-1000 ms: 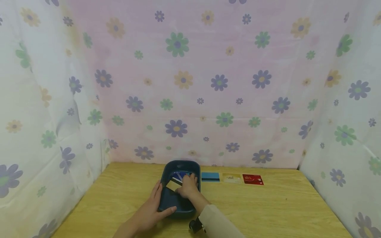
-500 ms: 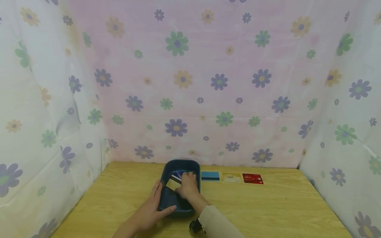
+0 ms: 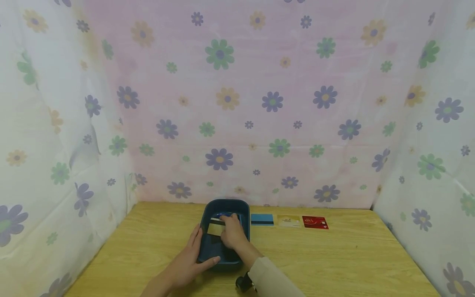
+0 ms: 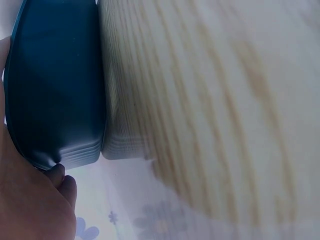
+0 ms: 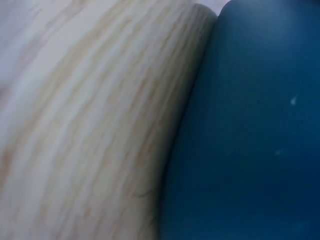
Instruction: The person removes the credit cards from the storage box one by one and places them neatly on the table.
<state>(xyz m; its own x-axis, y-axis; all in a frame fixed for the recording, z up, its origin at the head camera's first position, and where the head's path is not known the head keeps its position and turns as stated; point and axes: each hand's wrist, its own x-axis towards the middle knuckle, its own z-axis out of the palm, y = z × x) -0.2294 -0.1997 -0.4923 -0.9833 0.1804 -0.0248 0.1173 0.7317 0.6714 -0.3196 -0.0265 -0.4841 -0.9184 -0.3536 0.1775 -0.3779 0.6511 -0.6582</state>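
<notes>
Bin (image 3: 219, 251) is gripped at 8 o'clock by left hand (image 3: 190, 259); inside, gold card (image 3: 215, 229) is touched by right hand (image 3: 233, 234), grasp unclear.

Dark blue tray (image 3: 214, 251), flower-patterned backdrop (image 3: 237, 115)

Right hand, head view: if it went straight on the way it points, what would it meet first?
Likely the blue card just ahead, then the far wall of the dark tray; height above the card is hard to judge.
</notes>
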